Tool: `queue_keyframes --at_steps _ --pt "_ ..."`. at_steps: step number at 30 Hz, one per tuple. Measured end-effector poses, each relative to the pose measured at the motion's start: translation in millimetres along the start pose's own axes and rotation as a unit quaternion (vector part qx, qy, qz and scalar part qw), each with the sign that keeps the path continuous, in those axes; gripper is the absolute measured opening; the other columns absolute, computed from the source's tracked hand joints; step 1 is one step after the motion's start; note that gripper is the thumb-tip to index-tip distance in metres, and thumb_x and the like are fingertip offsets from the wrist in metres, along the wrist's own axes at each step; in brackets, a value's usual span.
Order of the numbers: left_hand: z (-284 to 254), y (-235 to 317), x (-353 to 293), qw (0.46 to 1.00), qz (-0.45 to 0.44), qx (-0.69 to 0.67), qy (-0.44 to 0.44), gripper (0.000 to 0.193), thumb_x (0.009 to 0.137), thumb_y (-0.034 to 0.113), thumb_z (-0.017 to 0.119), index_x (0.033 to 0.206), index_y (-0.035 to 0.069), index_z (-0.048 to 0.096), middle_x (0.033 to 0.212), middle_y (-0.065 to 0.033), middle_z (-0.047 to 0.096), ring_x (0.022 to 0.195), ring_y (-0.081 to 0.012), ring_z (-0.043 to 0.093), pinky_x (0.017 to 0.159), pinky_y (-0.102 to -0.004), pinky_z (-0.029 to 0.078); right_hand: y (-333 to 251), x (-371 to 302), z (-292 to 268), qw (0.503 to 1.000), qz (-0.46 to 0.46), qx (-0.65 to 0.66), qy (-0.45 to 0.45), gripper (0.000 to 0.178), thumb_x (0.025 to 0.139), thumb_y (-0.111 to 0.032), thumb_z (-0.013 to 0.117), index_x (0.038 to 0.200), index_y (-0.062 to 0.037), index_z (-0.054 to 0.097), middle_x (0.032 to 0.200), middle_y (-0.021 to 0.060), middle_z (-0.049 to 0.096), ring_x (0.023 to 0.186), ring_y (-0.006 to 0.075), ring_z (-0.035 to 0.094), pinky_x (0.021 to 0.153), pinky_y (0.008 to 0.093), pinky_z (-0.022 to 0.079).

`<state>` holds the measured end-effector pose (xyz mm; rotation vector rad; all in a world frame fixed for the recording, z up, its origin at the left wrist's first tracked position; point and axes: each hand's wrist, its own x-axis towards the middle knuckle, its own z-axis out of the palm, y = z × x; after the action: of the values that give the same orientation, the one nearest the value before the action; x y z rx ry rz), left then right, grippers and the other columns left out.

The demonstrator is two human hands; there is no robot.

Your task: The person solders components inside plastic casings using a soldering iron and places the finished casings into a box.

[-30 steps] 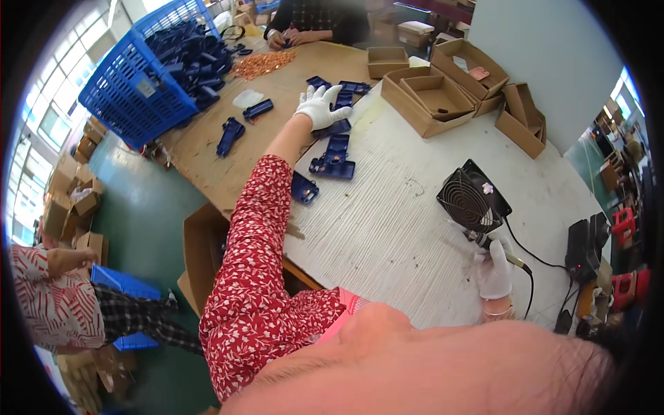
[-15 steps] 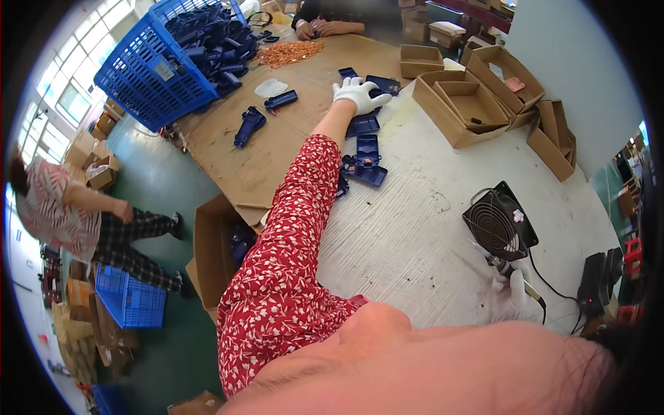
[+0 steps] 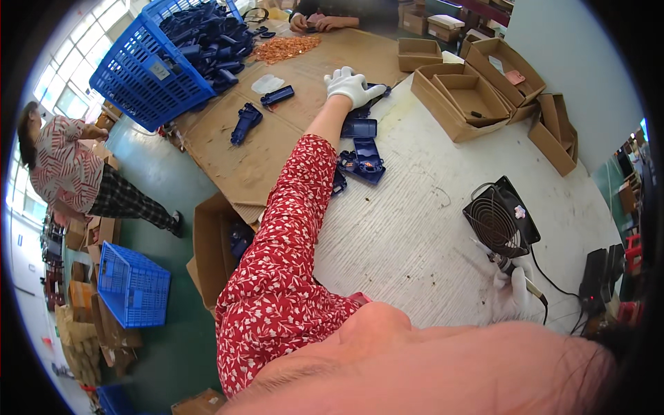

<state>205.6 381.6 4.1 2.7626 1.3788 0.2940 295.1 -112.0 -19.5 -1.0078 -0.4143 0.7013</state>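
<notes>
The pale worktop (image 3: 415,228) carries everything, and a brown cardboard sheet (image 3: 290,128) covers its far left part, perhaps to shield the surface. At the far left edge, a blue basket (image 3: 131,76) heaped with dark plastic parts seems tipped toward the middle, likely so they can be taken easily. Open cardboard boxes (image 3: 449,104) stand grouped at the far right, leaving the middle free. The black fan (image 3: 494,220) sits to the right, probably to move air around the tool beside it. The left hand (image 3: 350,88), in a white glove, stretches far across with fingers and thumb apart, over the blue parts (image 3: 368,155) lying left of the boxes; whether it touches one is hidden. The right hand (image 3: 510,290), also gloved, is closed around a corded, pen-shaped tool (image 3: 503,262) just near of the fan, held like a pen, presumably for control. Smallest are the orange pieces (image 3: 287,48), piled beside the basket, apparently within a seated co-worker's reach.
</notes>
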Motion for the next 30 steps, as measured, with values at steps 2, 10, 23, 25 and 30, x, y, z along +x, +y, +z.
queue_keyframes --at_steps 2,10,23,25,30 --pt "4 -5 1 0.999 0.000 -0.031 -0.029 0.065 0.075 0.070 0.050 0.111 0.018 0.065 0.125 -0.0130 0.050 0.121 -0.0282 0.043 0.101 -0.0420 0.032 -1 -1 0 1.000 0.002 -0.007 0.001 0.014 0.091 -0.007 0.048 0.103 -0.0021 0.054 0.097 0.0059 0.056 0.084 0.0109 0.050 0.073 0.0233 0.040" --pt "-20 4 -7 0.980 0.040 0.024 -0.194 0.072 0.077 0.066 0.050 0.115 0.006 0.062 0.120 -0.0187 0.057 0.111 -0.0327 0.054 0.096 -0.0390 0.040 5 0 -6 0.999 -0.027 -0.025 -0.005 0.020 0.094 -0.014 0.048 0.109 -0.0008 0.052 0.093 0.0069 0.058 0.072 0.0105 0.051 0.062 0.0232 0.042" --pt "-72 -14 -51 0.973 0.161 -0.103 -0.130 0.051 0.086 0.046 0.052 0.113 0.003 0.059 0.106 -0.0115 0.064 0.097 -0.0243 0.059 0.088 -0.0317 0.044 0 2 -5 0.999 -0.002 -0.042 0.007 0.015 0.093 -0.009 0.047 0.104 -0.0013 0.053 0.092 0.0090 0.062 0.068 0.0107 0.060 0.062 0.0231 0.049" --pt "-74 -30 -56 0.977 0.123 -0.080 -0.154 0.050 0.086 0.043 0.050 0.117 0.006 0.059 0.118 -0.0148 0.059 0.108 -0.0290 0.056 0.093 -0.0360 0.042 0 1 -3 0.999 0.006 -0.037 0.010 0.015 0.093 -0.008 0.047 0.104 -0.0011 0.053 0.092 0.0090 0.062 0.067 0.0107 0.060 0.062 0.0232 0.049" --pt "-51 -68 -76 0.981 -0.020 0.041 -0.187 0.047 0.081 0.033 0.055 0.121 0.008 0.057 0.122 -0.0151 0.057 0.112 -0.0288 0.055 0.095 -0.0355 0.043 0 6 0 0.999 0.004 -0.044 -0.018 0.016 0.092 -0.009 0.049 0.105 -0.0016 0.054 0.092 0.0083 0.062 0.069 0.0093 0.056 0.060 0.0223 0.047"
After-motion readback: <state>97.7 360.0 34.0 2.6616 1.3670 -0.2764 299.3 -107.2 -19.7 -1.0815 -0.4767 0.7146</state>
